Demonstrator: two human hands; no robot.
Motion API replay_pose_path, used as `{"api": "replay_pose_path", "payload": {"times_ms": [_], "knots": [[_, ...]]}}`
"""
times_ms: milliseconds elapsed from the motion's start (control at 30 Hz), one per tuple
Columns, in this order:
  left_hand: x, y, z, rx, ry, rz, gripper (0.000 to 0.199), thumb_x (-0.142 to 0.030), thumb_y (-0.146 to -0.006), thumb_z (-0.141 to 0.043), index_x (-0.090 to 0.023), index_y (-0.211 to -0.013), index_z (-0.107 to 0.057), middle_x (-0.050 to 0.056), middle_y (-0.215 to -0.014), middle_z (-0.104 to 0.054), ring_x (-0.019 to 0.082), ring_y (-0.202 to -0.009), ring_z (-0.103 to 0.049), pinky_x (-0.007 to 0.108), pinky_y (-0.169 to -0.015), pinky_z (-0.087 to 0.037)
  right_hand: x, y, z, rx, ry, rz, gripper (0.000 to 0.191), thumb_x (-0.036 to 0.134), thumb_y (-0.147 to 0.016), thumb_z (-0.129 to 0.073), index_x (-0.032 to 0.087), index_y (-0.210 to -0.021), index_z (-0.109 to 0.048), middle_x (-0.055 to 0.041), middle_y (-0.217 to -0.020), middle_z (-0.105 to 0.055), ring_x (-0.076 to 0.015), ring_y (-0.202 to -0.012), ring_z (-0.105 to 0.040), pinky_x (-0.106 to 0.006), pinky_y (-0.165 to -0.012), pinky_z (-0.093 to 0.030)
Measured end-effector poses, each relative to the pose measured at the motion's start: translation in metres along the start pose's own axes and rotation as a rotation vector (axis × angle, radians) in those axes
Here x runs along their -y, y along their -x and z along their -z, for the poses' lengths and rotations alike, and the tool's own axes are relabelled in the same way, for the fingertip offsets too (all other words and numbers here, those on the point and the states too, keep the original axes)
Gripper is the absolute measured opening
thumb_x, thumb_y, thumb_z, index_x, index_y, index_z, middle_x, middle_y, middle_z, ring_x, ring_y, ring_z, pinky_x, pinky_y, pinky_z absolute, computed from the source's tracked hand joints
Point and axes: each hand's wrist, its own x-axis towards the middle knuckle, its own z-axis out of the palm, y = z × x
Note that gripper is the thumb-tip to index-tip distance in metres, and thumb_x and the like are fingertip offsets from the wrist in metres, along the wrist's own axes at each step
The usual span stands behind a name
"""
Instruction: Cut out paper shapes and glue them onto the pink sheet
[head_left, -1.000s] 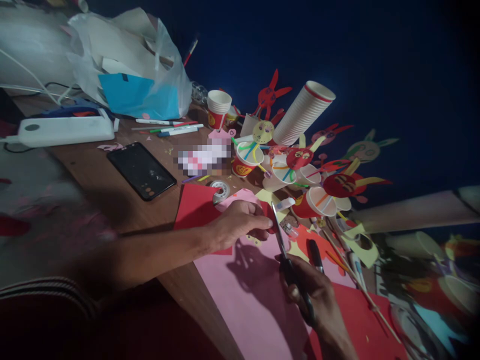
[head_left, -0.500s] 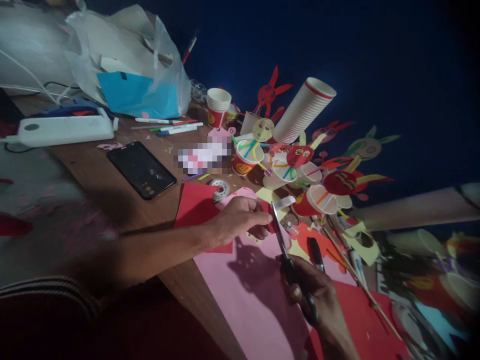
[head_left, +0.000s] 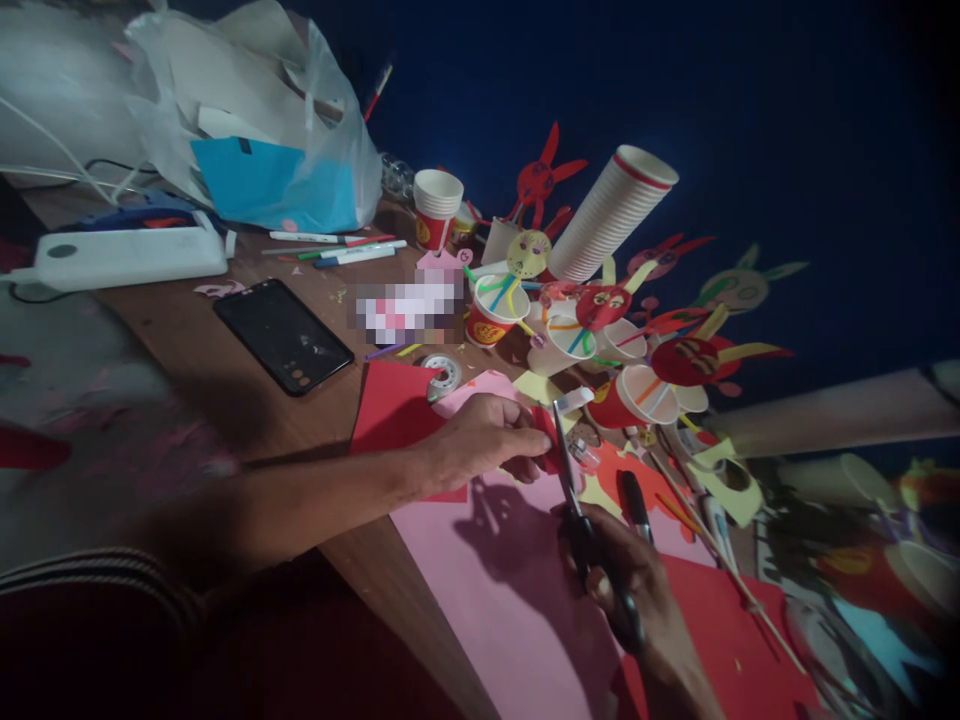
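Observation:
Between the thumb and fingers of my left hand (head_left: 491,440) is a small piece of red paper (head_left: 549,455). My right hand (head_left: 637,590) grips black-handled scissors (head_left: 571,500), their blades pointing up and away beside the red piece. Whether the blades touch the paper is hard to tell. Below both hands lies a large pink sheet (head_left: 480,590) with my hands' shadow on it. A red sheet (head_left: 390,410) sits under my left wrist, and a roll of tape (head_left: 442,375) is just beyond it.
A black phone (head_left: 283,335) lies on the wooden table (head_left: 187,370). Paper cups with animal faces (head_left: 600,305) and a leaning cup stack (head_left: 615,215) stand beyond my hands. Pens (head_left: 352,250), a power strip (head_left: 131,258) and a plastic bag (head_left: 330,130) are at the far left.
My right hand and the scissors have shifted slightly right. My left hand, still pinching the red paper, has moved very little. The camera view has shifted slightly.

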Motion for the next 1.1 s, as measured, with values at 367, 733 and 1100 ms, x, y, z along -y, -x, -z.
{"api": "replay_pose_path", "payload": {"times_ms": [367, 733, 1100], "knots": [[0.004, -0.001, 0.004, 0.037, 0.017, 0.004, 0.012, -0.018, -0.071, -0.062, -0.009, -0.066, -0.057, 0.004, -0.06, -0.063, 0.009, -0.05, -0.058, 0.024, -0.055, -0.047, 0.018, 0.003, -0.012, -0.169, -0.125, -0.143, 0.056, 0.061, -0.052, -0.073, 0.019, -0.088, -0.066, 0.0033, -0.056, -0.053, -0.0076, -0.042, -0.04, -0.019, -0.038, -0.038], [0.0, -0.001, 0.005, 0.041, -0.02, 0.013, 0.016, -0.025, -0.073, -0.061, -0.009, -0.071, -0.059, 0.005, -0.061, -0.063, 0.01, -0.053, -0.059, 0.025, -0.058, -0.047, 0.024, 0.005, -0.017, -0.222, -0.184, -0.157, 0.048, 0.057, -0.051, -0.076, 0.022, -0.083, -0.068, 0.0059, -0.05, -0.05, -0.0055, -0.04, -0.039, -0.015, -0.036, -0.038], [0.002, -0.001, 0.006, 0.018, -0.089, -0.042, 0.01, -0.02, -0.072, -0.057, -0.011, -0.068, -0.059, 0.002, -0.059, -0.061, 0.009, -0.052, -0.057, 0.023, -0.056, -0.046, -0.004, 0.003, -0.002, 0.012, -0.175, -0.075, 0.054, 0.056, -0.06, -0.073, 0.021, -0.1, -0.062, 0.0044, -0.057, -0.053, -0.008, -0.044, -0.043, -0.018, -0.041, -0.038]]}}
